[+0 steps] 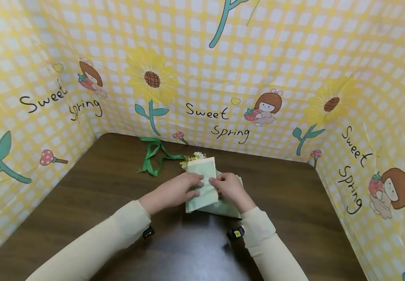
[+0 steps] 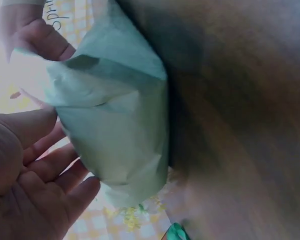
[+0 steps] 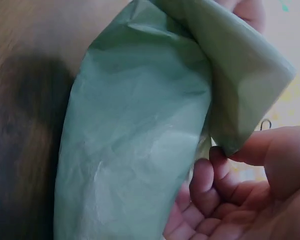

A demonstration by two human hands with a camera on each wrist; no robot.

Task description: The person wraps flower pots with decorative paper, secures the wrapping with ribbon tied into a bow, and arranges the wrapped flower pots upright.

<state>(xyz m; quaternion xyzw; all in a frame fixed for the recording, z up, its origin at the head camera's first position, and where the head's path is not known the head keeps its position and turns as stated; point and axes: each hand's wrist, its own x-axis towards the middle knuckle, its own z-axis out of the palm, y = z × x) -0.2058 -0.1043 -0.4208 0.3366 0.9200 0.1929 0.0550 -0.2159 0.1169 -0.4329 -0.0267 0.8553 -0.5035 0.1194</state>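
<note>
A sheet of pale green wrapping paper point(image 1: 204, 183) is folded around a small bunch of white and yellow flowers point(image 1: 193, 157), whose heads show at the far end. My left hand point(image 1: 178, 190) rests on the paper's left side, its fingers fairly straight; the left wrist view shows the thumb and fingertips touching the paper's edge. With thumb and index finger, my right hand point(image 1: 231, 189) pinches the paper's edge on the right. In the right wrist view a folded corner of the paper point(image 3: 245, 80) lies between those fingertips. The stems are hidden inside the wrap.
A loose green ribbon point(image 1: 153, 156) lies on the dark wooden table point(image 1: 118, 179), left of and beyond the flowers. Yellow checked cloth point(image 1: 202, 78) with printed flowers and words stands round the back and sides of the table.
</note>
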